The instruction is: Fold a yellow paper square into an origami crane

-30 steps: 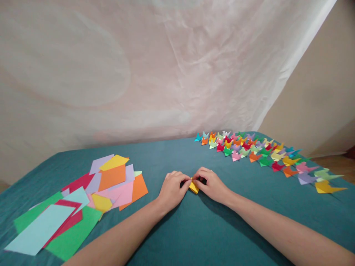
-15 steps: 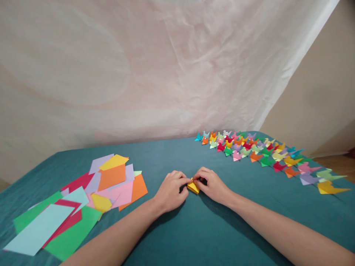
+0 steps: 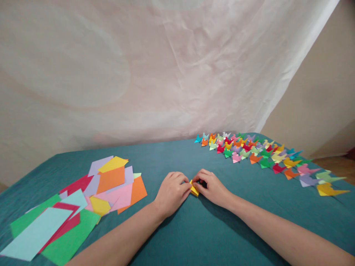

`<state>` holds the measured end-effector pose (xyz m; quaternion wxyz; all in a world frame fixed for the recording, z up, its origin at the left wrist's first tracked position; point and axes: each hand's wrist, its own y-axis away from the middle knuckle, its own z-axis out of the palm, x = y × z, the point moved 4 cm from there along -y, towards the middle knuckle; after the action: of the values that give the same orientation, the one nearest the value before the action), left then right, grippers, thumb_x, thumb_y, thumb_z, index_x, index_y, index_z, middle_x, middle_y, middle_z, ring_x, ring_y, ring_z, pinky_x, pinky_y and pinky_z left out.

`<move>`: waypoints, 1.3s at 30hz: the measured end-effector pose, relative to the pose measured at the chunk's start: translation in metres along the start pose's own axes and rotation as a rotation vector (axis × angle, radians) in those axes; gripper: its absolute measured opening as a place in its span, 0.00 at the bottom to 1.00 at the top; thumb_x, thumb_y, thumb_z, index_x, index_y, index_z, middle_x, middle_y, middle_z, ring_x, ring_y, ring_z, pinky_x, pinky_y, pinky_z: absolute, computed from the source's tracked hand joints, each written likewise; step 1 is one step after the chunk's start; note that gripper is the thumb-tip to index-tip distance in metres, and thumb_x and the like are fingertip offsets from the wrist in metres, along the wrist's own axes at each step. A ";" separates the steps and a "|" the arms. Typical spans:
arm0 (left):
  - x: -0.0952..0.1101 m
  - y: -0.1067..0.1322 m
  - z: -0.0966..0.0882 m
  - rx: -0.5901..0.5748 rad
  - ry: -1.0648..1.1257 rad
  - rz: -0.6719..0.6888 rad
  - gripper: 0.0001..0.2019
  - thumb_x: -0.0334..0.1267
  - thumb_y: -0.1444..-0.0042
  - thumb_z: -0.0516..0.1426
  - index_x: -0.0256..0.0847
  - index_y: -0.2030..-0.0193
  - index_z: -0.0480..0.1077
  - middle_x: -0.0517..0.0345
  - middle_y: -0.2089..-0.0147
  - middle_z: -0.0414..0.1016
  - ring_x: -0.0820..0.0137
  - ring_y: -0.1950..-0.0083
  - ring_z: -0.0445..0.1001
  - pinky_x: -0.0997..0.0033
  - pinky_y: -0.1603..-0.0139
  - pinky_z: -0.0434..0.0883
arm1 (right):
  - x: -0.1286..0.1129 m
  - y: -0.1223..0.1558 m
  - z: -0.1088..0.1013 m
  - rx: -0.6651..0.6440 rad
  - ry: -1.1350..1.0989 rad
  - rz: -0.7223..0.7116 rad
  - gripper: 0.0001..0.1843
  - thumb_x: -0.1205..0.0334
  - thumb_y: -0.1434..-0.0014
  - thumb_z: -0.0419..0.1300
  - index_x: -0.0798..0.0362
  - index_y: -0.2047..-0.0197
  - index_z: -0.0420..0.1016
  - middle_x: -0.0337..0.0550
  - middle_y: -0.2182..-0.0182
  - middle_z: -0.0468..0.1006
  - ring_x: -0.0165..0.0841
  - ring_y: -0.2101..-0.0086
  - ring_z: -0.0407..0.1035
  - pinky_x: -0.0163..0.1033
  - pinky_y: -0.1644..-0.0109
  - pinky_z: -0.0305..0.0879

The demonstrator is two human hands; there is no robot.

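Note:
A small piece of folded yellow paper (image 3: 194, 189) lies between my two hands, near the middle of the teal cloth. My left hand (image 3: 172, 193) pinches its left edge, thumb and forefinger together. From the other side, my right hand (image 3: 211, 187) has its fingertips closed on the upper right of the same paper. The fingers cover part of the folds, so the full shape of the paper cannot be made out.
Loose coloured sheets (image 3: 112, 181) overlap in a spread pile on the left. Rows of small folded paper birds (image 3: 255, 158) stand at the right and back right. A pale hanging sheet (image 3: 155, 74) rises behind the teal-covered table (image 3: 177, 236).
My left forefinger, stretched across the top of the yellow paper before, has drawn back to a pinch with the thumb at its left edge. The right hand stays nearly where it was.

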<state>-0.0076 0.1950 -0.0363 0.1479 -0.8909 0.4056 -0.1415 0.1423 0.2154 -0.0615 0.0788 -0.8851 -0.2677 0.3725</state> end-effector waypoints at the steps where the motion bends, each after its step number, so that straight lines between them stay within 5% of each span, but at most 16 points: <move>1: 0.003 -0.001 0.000 -0.012 -0.047 0.040 0.08 0.34 0.38 0.52 0.42 0.62 0.72 0.55 0.62 0.72 0.67 0.56 0.69 0.63 0.53 0.63 | 0.000 0.000 0.000 0.000 0.002 0.000 0.05 0.68 0.44 0.58 0.52 0.67 0.74 0.41 0.68 0.72 0.33 0.66 0.65 0.37 0.62 0.59; 6: 0.012 -0.003 0.005 -0.096 -0.216 0.150 0.09 0.30 0.37 0.48 0.37 0.64 0.69 0.54 0.66 0.72 0.68 0.63 0.71 0.64 0.55 0.65 | 0.002 -0.001 0.002 -0.005 0.004 0.013 0.04 0.68 0.45 0.58 0.52 0.67 0.74 0.41 0.68 0.71 0.32 0.66 0.65 0.37 0.63 0.59; 20: 0.020 -0.003 0.009 -0.122 -0.268 0.153 0.10 0.26 0.39 0.48 0.36 0.62 0.69 0.53 0.65 0.75 0.67 0.64 0.74 0.59 0.49 0.65 | 0.004 -0.002 0.002 -0.024 -0.023 0.036 0.04 0.69 0.46 0.59 0.52 0.66 0.74 0.40 0.68 0.71 0.30 0.69 0.65 0.35 0.65 0.58; 32: 0.017 0.001 0.009 -0.115 -0.102 0.046 0.10 0.37 0.36 0.48 0.38 0.57 0.69 0.53 0.61 0.73 0.65 0.58 0.71 0.63 0.56 0.68 | 0.004 0.001 -0.002 -0.041 -0.073 -0.011 0.06 0.68 0.42 0.57 0.52 0.64 0.75 0.41 0.68 0.72 0.30 0.68 0.66 0.35 0.64 0.60; 39: 0.014 0.003 0.003 -0.224 -0.012 0.020 0.14 0.29 0.44 0.52 0.39 0.50 0.67 0.52 0.53 0.70 0.62 0.51 0.67 0.61 0.50 0.66 | 0.003 0.005 -0.006 -0.054 -0.068 -0.088 0.08 0.69 0.41 0.56 0.53 0.62 0.76 0.43 0.66 0.73 0.32 0.64 0.67 0.37 0.59 0.62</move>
<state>0.0001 0.1826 -0.0383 0.0512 -0.8985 0.4270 -0.0882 0.1502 0.2132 -0.0612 0.0623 -0.8612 -0.3186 0.3911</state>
